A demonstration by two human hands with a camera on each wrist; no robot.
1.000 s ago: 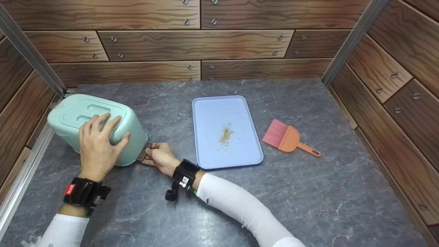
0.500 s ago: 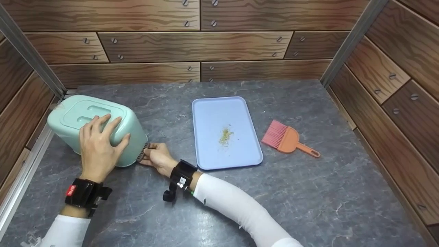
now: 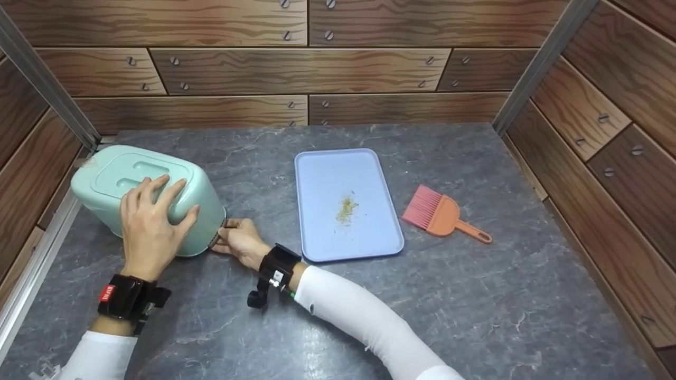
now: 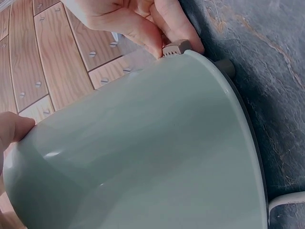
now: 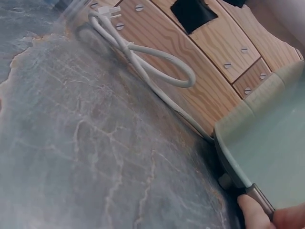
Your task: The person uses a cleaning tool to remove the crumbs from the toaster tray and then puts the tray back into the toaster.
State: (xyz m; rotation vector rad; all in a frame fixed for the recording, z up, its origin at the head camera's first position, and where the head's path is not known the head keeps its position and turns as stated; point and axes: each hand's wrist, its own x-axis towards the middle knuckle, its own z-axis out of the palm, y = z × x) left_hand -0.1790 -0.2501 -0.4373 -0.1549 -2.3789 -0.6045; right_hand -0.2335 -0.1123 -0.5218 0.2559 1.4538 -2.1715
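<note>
A mint-green toaster [image 3: 203, 227] with two long recesses on its top stands at the left of the table. My left hand [image 3: 150, 227] rests on it, fingers spread over the top and thumb against the near side. At its lower right edge my right hand [image 3: 240, 243] pinches the grey-brown slotted end of a crumb tray [image 4: 176, 47] between thumb and fingers. The rest of that tray is hidden inside the base. In the right wrist view the fingertips [image 5: 255, 212] touch the tray's end at the toaster's rim.
A blue tray [image 3: 343, 169] with a small heap of crumbs [image 3: 346, 210] lies mid-table. To its right is an orange brush [image 3: 444, 215] with pink bristles. A white power cord [image 5: 157, 88] lies looped behind the toaster. Wood-patterned walls [image 3: 301, 71] enclose the table.
The right hand has moved slightly left, and less of the slotted crumb tray shows outside the toaster. The left hand keeps its place on the toaster.
</note>
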